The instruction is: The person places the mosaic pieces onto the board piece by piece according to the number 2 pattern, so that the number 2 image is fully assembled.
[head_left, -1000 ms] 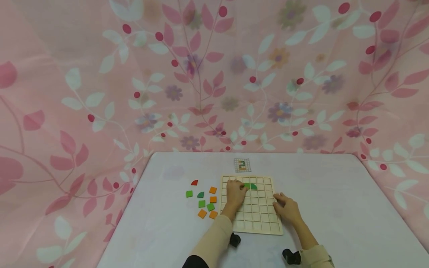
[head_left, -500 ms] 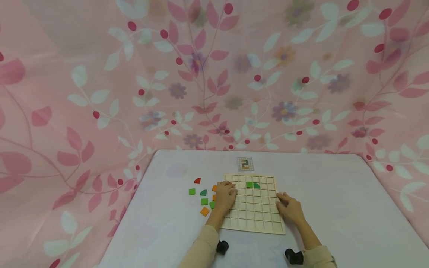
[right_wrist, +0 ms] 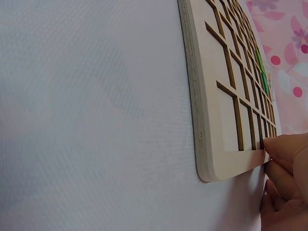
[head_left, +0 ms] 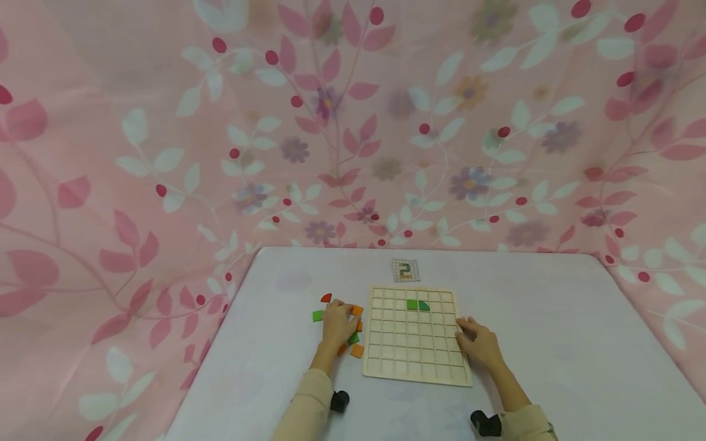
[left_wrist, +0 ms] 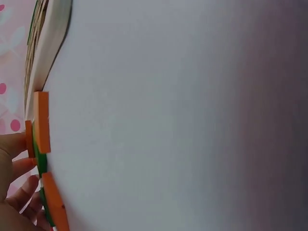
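My left hand (head_left: pixel 336 327) is over the loose pieces left of the board, hiding some of them. In the left wrist view its thumb and fingers are spread beside orange squares (left_wrist: pixel 42 120), overlapping one in this view. A wooden grid board (head_left: pixel 408 349) lies flat on the table. In its upper rows sit a light green square (head_left: pixel 412 304) and, against its right side, a dark green quarter-round piece (head_left: pixel 424 305). My right hand (head_left: pixel 478 346) holds the board's right edge, thumb on the top rim (right_wrist: pixel 240 161) and fingers at the side.
Behind the board lies a small pattern card (head_left: pixel 405 270) with a 2-like figure. Around my left hand are a red quarter-round piece (head_left: pixel 326 298), a green square (head_left: pixel 317 316) and several orange squares (head_left: pixel 357 351). A floral curtain (head_left: pixel 353 153) hangs behind the table.
My left hand has moved left, off the light green square on the board, across the board's left edge and over the loose pieces. The right hand stays at the board's right edge.
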`<control>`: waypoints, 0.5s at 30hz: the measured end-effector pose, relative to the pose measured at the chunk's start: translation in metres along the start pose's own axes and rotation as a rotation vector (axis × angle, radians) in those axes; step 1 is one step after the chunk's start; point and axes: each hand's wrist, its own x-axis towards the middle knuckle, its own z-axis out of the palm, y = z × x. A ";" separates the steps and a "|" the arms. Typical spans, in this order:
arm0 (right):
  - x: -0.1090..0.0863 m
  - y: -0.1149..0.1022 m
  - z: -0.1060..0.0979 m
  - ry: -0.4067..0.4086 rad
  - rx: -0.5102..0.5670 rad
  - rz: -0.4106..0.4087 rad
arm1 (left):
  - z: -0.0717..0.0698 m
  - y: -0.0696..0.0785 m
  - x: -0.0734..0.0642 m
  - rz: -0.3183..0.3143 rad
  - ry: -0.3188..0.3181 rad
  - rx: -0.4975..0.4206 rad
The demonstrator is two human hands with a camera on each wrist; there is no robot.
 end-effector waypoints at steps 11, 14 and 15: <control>0.001 0.000 0.001 0.001 0.007 0.001 | 0.009 0.007 0.006 -0.087 0.052 0.002; 0.001 0.000 0.000 -0.001 0.005 0.008 | 0.010 0.005 0.006 -0.079 0.080 -0.080; 0.001 0.000 -0.001 -0.001 0.004 0.009 | 0.011 0.004 0.006 -0.065 0.093 -0.112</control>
